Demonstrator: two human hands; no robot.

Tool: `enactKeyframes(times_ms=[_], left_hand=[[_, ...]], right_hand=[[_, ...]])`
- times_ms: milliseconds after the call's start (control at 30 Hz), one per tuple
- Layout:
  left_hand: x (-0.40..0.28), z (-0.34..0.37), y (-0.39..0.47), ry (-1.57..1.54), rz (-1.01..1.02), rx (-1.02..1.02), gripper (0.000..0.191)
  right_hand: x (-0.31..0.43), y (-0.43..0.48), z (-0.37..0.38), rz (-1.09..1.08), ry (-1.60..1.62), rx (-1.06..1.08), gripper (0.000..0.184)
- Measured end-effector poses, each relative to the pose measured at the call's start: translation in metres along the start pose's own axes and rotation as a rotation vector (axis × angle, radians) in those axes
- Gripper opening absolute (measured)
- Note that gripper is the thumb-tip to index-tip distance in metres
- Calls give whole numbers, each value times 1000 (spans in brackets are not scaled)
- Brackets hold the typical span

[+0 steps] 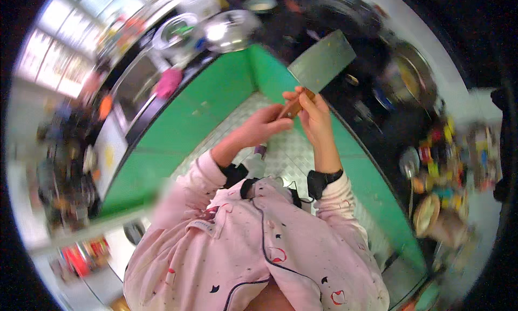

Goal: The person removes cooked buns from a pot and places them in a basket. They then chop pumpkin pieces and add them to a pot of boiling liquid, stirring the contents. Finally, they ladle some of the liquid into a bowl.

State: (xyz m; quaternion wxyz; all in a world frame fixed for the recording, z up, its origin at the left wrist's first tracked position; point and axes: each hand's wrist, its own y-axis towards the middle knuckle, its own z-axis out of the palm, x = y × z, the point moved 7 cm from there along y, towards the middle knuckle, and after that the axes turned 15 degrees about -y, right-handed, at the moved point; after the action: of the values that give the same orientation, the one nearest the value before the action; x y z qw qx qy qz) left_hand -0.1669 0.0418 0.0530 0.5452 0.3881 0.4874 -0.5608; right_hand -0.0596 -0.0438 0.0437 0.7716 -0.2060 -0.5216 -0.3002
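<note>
A cleaver with a broad grey metal blade (323, 60) and a brown wooden handle (297, 104) is held up in front of me. My right hand (317, 114) grips the handle close to the blade, with the thumb along it. My left hand (261, 127) has the butt end of the handle between its thumb and fingers. The blade points away to the upper right, over the dark counter edge. Part of the handle is hidden by my fingers.
A metal sink (135, 86) and a pink cloth (169, 83) are on the left counter. A shiny metal bowl or lid (230, 32) stands at the corner. On the right are a wok (410, 74), a ladle (409, 161) and several blurred containers. Green cabinets (178, 121) flank the tiled floor.
</note>
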Motion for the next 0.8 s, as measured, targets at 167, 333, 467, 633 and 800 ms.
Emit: enactKeyframes(times_ms=[167, 333, 467, 633, 800], left_hand=[[4, -64, -118, -102, 19, -288, 43], [2, -134, -248, -308, 71, -645, 38], [13, -197, -367, -282, 24, -918, 35], [25, -273, -501, -243, 13, -1271, 19], [16, -300, -585, -424, -21, -1580, 12]], right_hand=[[-65, -9, 140, 203, -204, 385, 27], [-124, -13, 277, 77, -370, 762, 45], [-175, 15, 347, 188, -422, 725, 41], [-242, 90, 431, 282, -524, 589, 29], [-323, 190, 526, 331, -642, 548, 27]])
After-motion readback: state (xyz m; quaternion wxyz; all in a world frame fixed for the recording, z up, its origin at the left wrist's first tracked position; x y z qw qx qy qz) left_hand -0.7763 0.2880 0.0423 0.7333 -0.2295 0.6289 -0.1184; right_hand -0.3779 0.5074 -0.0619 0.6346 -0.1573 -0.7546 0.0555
